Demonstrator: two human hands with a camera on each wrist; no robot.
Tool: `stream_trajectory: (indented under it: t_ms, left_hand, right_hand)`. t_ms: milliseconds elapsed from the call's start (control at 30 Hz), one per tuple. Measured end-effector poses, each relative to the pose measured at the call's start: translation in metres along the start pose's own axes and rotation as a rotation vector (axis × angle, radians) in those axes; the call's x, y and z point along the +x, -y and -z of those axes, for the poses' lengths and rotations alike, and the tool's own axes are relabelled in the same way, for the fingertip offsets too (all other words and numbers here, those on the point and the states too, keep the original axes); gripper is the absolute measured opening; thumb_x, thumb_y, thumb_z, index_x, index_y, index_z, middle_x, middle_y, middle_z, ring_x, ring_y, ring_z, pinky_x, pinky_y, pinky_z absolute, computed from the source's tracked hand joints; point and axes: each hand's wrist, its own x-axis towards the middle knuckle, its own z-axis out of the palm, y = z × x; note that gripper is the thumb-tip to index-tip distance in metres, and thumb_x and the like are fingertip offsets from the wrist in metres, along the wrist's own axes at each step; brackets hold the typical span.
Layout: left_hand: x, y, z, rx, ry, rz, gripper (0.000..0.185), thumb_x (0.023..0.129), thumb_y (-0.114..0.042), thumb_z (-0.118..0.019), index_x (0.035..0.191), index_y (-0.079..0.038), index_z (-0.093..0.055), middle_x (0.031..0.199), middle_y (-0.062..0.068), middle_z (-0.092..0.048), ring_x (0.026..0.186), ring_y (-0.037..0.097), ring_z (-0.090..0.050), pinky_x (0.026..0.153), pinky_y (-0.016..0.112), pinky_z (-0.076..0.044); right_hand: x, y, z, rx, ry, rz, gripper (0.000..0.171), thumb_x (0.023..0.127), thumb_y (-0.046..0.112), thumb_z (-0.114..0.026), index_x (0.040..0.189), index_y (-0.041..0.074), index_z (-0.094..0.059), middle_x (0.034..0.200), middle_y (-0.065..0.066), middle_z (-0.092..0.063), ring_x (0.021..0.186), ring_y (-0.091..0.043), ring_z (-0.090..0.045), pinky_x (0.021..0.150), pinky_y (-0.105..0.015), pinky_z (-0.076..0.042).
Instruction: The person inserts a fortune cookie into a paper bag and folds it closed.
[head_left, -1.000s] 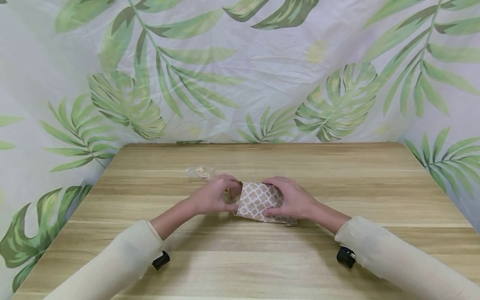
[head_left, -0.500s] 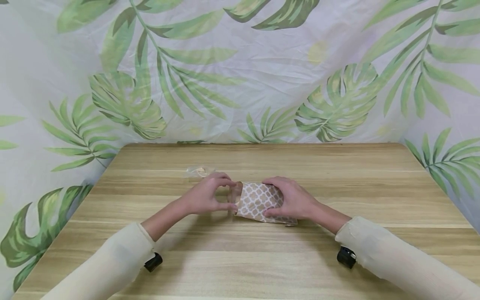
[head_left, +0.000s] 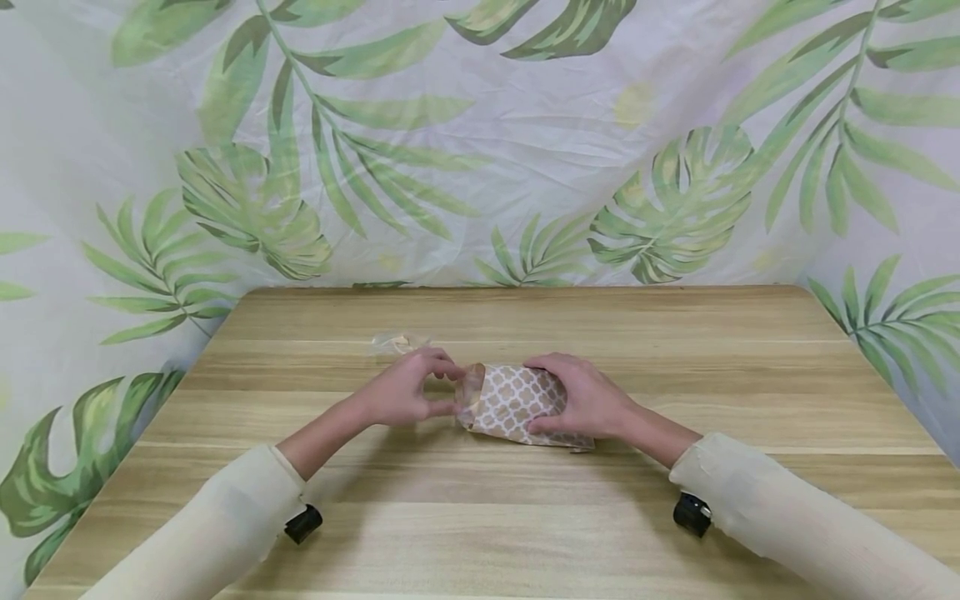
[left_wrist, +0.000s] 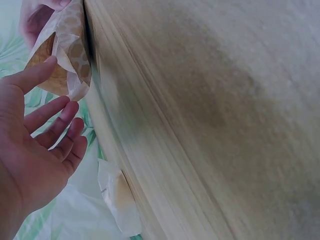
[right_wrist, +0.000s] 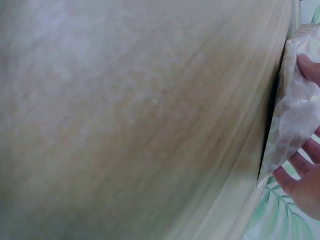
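A brown paper bag (head_left: 520, 404) with a white lattice pattern lies on its side at mid-table, its mouth facing left. Clear crinkled plastic (head_left: 467, 398) sticks out of that mouth. My right hand (head_left: 588, 396) grips the bag's right part, thumb on the near side and fingers on the far side; the right wrist view shows the crumpled bag (right_wrist: 295, 117) between thumb and fingers. My left hand (head_left: 405, 390) is at the mouth with thumb and fingers spread apart. In the left wrist view, the left thumb (left_wrist: 37, 75) overlaps the bag's brown opening (left_wrist: 52, 77), the other fingers loosely bent.
A small clear plastic packet (head_left: 397, 342) with something pale in it lies behind the left hand. The wooden table (head_left: 480, 533) runs back to a leaf-printed cloth (head_left: 540, 167). Black wrist cameras hang beneath both cream sleeves (head_left: 217, 517).
My left hand has drawn back leftward out of the bag's mouth, and more clear plastic shows there. The right hand and the bag have stayed in place.
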Motion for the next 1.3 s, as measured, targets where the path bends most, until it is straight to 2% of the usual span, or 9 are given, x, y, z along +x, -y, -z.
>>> stream_trajectory:
  t_ms: [300, 767, 1033, 1300]
  left_hand:
    - [0.000, 0.005, 0.000, -0.016, -0.014, 0.011, 0.048, 0.075, -0.031, -0.081, 0.112, -0.004, -0.067, 0.105, 0.006, -0.064, 0.098, 0.025, -0.058, 0.084, 0.044, -0.048]
    - [0.002, 0.002, -0.009, 0.003, -0.048, -0.003, 0.052, 0.074, -0.034, -0.080, 0.113, -0.001, -0.067, 0.104, 0.005, -0.062, 0.100, 0.024, -0.054, 0.085, 0.042, -0.047]
    - [0.005, 0.001, -0.011, 0.054, -0.058, -0.015, 0.054, 0.075, -0.034, -0.080, 0.115, -0.002, -0.067, 0.099, 0.002, -0.061, 0.094, 0.021, -0.053, 0.081, 0.035, -0.046]
    - [0.008, 0.004, -0.018, 0.027, -0.080, 0.003, 0.054, 0.073, -0.035, -0.081, 0.116, -0.005, -0.067, 0.094, 0.000, -0.058, 0.088, 0.017, -0.051, 0.073, 0.030, -0.043]
  right_hand:
    - [0.000, 0.000, 0.000, 0.001, -0.002, -0.002, 0.082, 0.064, 0.044, -0.085, 0.132, 0.011, -0.052, 0.131, -0.006, -0.055, 0.123, -0.024, -0.048, 0.103, -0.041, -0.037]
    - [-0.001, -0.001, -0.001, 0.011, -0.004, 0.011, 0.082, 0.064, 0.042, -0.086, 0.132, 0.010, -0.053, 0.131, -0.007, -0.055, 0.123, -0.026, -0.049, 0.103, -0.042, -0.037]
    - [-0.001, -0.001, -0.001, 0.008, 0.003, 0.001, 0.082, 0.064, 0.043, -0.085, 0.132, 0.011, -0.052, 0.131, -0.006, -0.055, 0.123, -0.024, -0.048, 0.104, -0.041, -0.037]
    - [-0.001, -0.002, -0.001, 0.014, 0.003, -0.007, 0.086, 0.064, 0.046, -0.085, 0.134, 0.009, -0.051, 0.133, -0.007, -0.054, 0.124, -0.026, -0.048, 0.104, -0.042, -0.036]
